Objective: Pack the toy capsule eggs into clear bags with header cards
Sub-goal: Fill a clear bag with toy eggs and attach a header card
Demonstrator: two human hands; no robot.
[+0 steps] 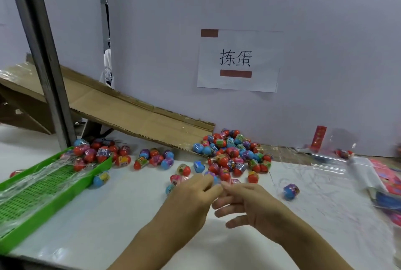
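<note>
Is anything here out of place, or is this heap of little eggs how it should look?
Mostly a working mess. One blue and purple egg lies alone on the white table, right of both hands and apart from the main pile. Another blue egg sits against the green tray, outside its wall. Nothing looks broken.

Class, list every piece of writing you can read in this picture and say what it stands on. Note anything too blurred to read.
"拣蛋": black characters on the white paper sign taped to the wall.
Wrappers on the capsule eggs: printed, but too small and blurred to read.
Red header card against the wall, right: print unreadable.
Pink cards at the right edge: blurred, unreadable.
</note>
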